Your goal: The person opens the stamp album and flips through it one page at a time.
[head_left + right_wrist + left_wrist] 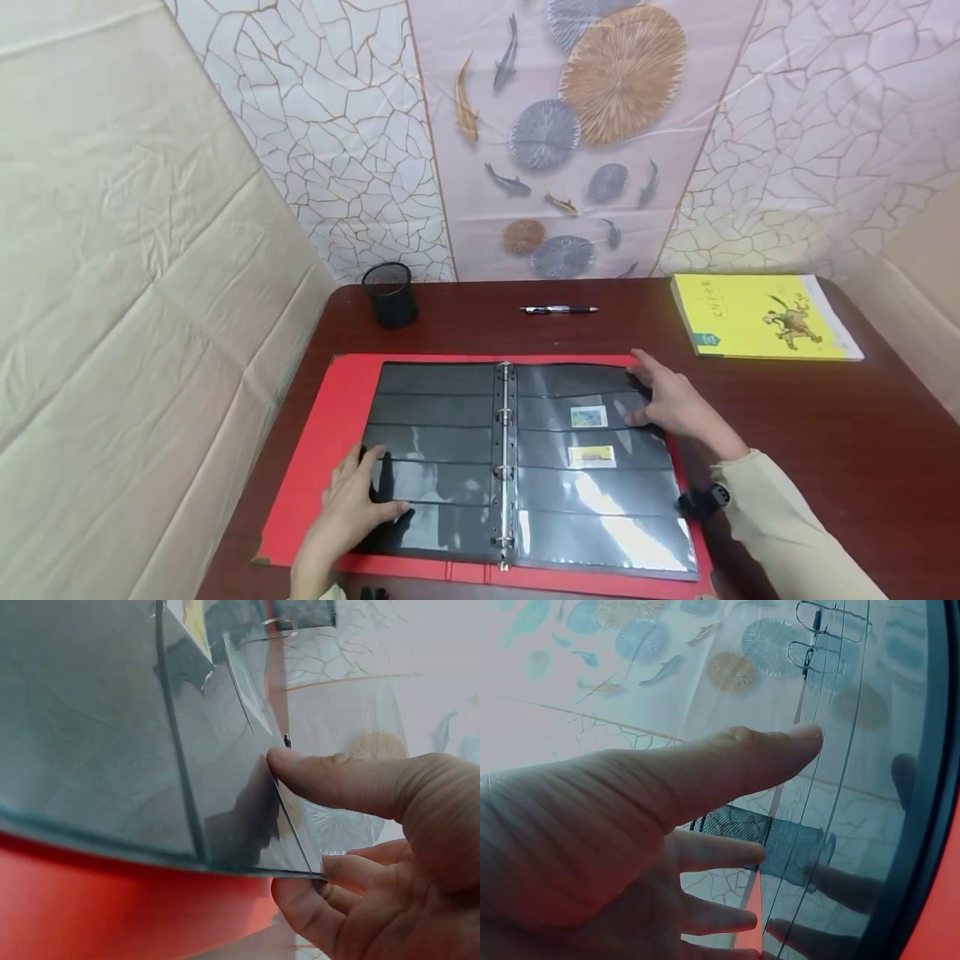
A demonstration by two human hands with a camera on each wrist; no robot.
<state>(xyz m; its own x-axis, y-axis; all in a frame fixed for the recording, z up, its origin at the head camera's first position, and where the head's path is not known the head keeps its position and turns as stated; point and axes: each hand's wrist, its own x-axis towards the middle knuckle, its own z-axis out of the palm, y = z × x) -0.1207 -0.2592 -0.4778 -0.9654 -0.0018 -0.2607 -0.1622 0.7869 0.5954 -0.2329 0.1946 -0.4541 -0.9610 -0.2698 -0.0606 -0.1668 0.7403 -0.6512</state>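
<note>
A red ring-bound stamp album (330, 433) lies spread flat on the table, its black pocket pages held by metal rings (505, 472). On the right page (555, 533) are two stamps, a blue one (588, 417) and a yellow one (592, 457). My right hand (675, 404) holds that page's outer edge near the far corner; in the right wrist view the thumb (337, 780) lies over the page and other fingers are under its edge. My left hand (348, 504) is spread at the outer edge of the left page (442, 483), holding nothing, its fingers reflected in the plastic.
Behind the album stand a black mesh pen cup (391, 296) at the left and a pen (559, 309) in the middle. A yellow book (750, 317) lies at the back right of the dark red table (840, 467). Fabric walls enclose the left, back and right sides.
</note>
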